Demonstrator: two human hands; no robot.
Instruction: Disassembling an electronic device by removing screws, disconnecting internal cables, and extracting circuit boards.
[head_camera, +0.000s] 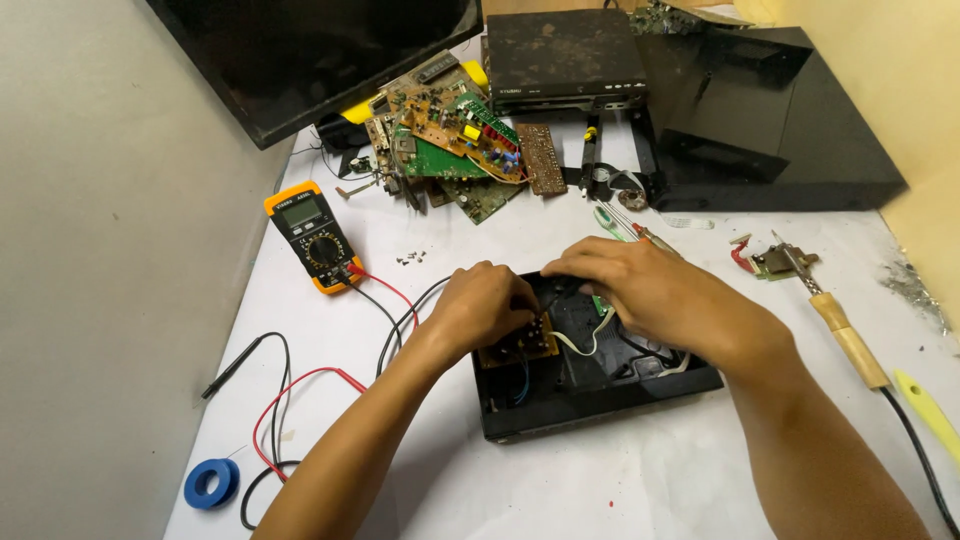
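An opened black device case lies on the white table in front of me. My left hand rests on a small brown circuit board at the case's left side, fingers curled over its top edge. My right hand reaches over the back of the case, fingertips down near a small green board. A pale wire runs between the two boards. What the right fingertips pinch is hidden.
An orange multimeter with red and black leads lies at the left. A pile of circuit boards and black device boxes sit at the back. A wooden-handled soldering iron lies right. A blue tape roll sits at the front left.
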